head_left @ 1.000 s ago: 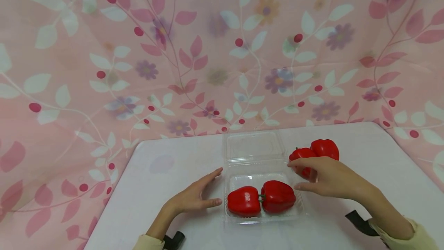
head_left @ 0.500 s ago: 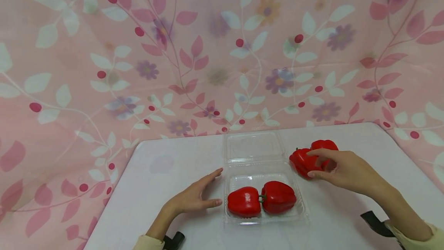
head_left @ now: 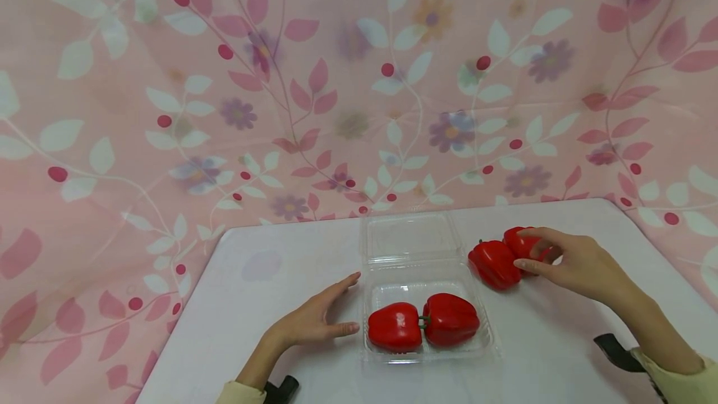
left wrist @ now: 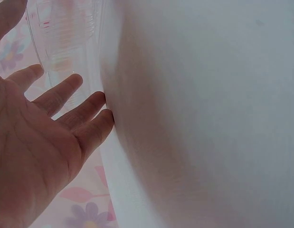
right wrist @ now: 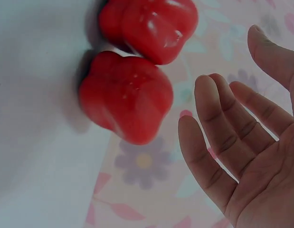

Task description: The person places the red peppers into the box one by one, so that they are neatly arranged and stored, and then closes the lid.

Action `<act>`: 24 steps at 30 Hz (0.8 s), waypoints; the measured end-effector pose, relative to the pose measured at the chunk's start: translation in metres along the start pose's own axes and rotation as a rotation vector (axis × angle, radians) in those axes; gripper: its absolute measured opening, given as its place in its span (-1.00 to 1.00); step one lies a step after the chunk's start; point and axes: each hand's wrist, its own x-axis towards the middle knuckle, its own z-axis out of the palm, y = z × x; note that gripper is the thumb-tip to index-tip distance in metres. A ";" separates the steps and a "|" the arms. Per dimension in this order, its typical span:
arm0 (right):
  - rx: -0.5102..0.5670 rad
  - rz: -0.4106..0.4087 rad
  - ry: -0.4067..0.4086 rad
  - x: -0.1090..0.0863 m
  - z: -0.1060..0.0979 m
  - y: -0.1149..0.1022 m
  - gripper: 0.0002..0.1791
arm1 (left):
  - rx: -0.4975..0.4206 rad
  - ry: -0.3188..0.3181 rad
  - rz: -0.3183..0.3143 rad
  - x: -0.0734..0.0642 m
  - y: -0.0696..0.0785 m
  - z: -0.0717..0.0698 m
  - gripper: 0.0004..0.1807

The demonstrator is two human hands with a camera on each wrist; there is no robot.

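Two red bell peppers, a left one and a right one, lie stem to stem in a clear plastic clamshell box whose lid is folded back. To the right of the box, a nearer bell pepper and a farther bell pepper sit side by side on the table. My right hand hovers at the farther one, partly covering it; the right wrist view shows its fingers spread apart from both peppers. My left hand rests left of the box, fingers extended toward its side, holding nothing.
A white table with rounded corners carries everything. Behind it hangs a pink floral cloth. The open lid reaches back toward the table's far edge. Black straps are on the wrists.
My right hand has moved right and slightly back, away from the box, over the nearer loose pepper to the farther one. My left hand and the peppers have stayed in place.
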 end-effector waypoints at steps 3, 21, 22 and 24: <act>0.004 -0.001 0.017 0.001 0.001 0.007 -0.37 | 0.000 -0.001 -0.006 0.000 0.000 0.000 0.00; -0.078 0.136 -0.060 0.010 0.004 0.035 -0.26 | 0.019 -0.002 -0.014 0.000 -0.004 0.001 0.00; -0.090 0.142 -0.064 0.011 0.004 0.036 -0.24 | 0.020 -0.001 -0.013 0.000 -0.004 0.001 0.00; -0.111 0.156 -0.074 0.011 0.005 0.037 -0.21 | 0.021 0.000 -0.012 0.000 -0.003 0.001 0.00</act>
